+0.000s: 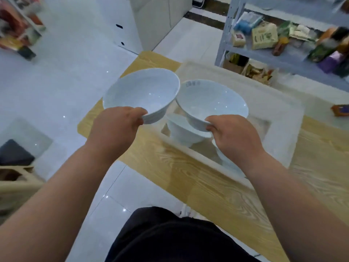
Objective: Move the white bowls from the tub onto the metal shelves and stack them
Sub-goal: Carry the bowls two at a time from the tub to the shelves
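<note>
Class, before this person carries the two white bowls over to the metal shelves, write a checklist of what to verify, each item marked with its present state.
1. Left hand pinches the left white ceramic bowl by its rim: ok.
2. Right hand pinches the right white ceramic bowl: ok.
3. Both bowls lifted above the translucent plastic tub: ok.
4. Bowls apart: cannot tell; rims look close.
5. Free space on the grey metal shelves: cannot tell.

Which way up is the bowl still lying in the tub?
Upside down: the bowl in the tub shows its foot toward the camera, rim down on the tub floor.

Two white bowls (141,91) aloft above tub (283,110)
</note>
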